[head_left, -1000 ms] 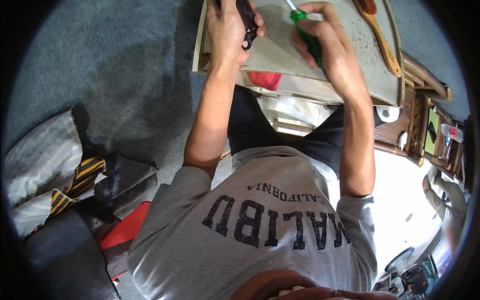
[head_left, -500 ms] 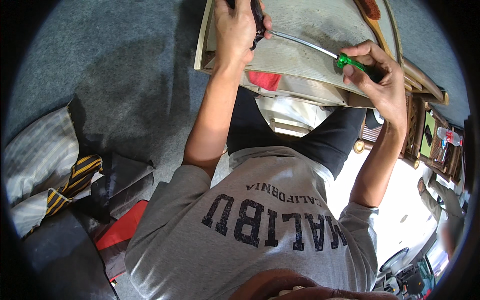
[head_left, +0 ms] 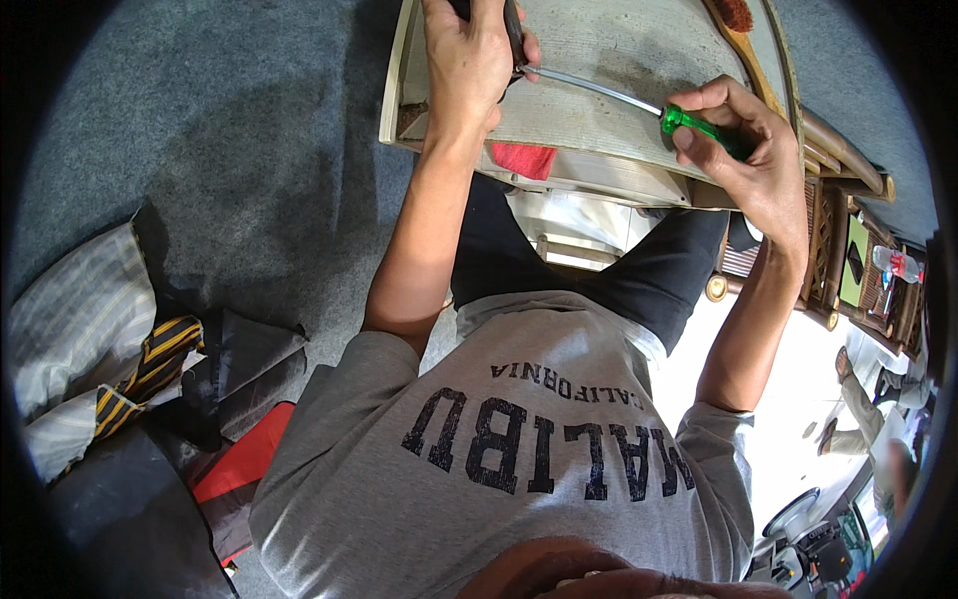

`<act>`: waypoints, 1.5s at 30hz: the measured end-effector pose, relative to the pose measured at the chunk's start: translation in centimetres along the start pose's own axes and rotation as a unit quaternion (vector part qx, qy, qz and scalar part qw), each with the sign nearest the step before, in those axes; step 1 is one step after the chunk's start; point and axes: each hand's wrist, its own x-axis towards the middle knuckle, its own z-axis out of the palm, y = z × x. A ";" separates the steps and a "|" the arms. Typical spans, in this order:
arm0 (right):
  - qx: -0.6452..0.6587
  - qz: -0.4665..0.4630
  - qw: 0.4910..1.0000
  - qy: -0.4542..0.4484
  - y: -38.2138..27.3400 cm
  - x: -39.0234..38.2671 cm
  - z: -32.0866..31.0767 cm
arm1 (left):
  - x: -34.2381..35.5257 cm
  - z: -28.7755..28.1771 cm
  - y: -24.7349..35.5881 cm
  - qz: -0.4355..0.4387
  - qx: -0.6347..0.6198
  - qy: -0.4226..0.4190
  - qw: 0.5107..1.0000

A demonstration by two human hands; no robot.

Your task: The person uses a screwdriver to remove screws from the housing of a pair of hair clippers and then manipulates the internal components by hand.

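My left hand (head_left: pixel 465 70) grips a dark brown object (head_left: pixel 513 35) with small metal parts at the top centre, partly hidden by my fingers. My right hand (head_left: pixel 758 170) holds a screwdriver (head_left: pixel 702 127) by its translucent green handle; the long metal shaft points left, its tip at the lower part of the dark object. Both hands are over a worn pale wooden table (head_left: pixel 589 40). A wooden brush (head_left: pixel 746 55) with brown bristles lies at its right side. A red cloth (head_left: pixel 521 160) sits below the table's near edge, between my forearms.
Grey carpet (head_left: pixel 200 120) lies left, with heaped fabric pieces (head_left: pixel 90 309) and a red-and-black piece (head_left: pixel 235 464). Right are bamboo furniture (head_left: pixel 828 140), a plastic bottle (head_left: pixel 896 262) and, lower, another person (head_left: pixel 863 429). A fan-like round object (head_left: pixel 791 511) is at bottom right.
Since a second ago my right hand moved right and slightly down, and the screwdriver swung level with its tip to the dark object. The other person's legs shifted.
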 end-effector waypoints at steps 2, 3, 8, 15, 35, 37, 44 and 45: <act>-0.001 0.003 1.000 0.000 0.1 0.0 0.0 | -0.1 0.1 0.1 -0.002 0.002 0.006 1.000; 0.000 0.006 1.000 0.000 0.0 -0.1 -0.1 | -0.1 0.2 0.1 -0.003 0.003 0.008 1.000; 0.004 0.007 1.000 0.000 -0.2 0.0 0.0 | -0.3 0.2 0.3 0.009 0.006 0.001 1.000; 0.000 0.009 1.000 0.007 -0.2 -0.1 0.1 | 0.0 0.0 -0.1 0.012 0.005 -0.003 1.000; 0.010 0.018 1.000 -0.012 0.3 0.1 -0.2 | -0.1 0.2 -0.4 0.042 0.032 -0.007 0.999; 0.008 0.042 0.999 -0.032 0.1 0.0 -0.4 | -0.3 0.4 -0.1 0.048 0.033 -0.007 0.998; 0.006 0.020 0.999 -0.027 0.4 0.1 -0.5 | -0.3 0.3 0.1 0.040 0.033 -0.009 0.999; 0.007 0.009 1.000 -0.023 0.4 0.1 -0.4 | -0.4 0.3 0.1 0.038 0.033 -0.007 0.999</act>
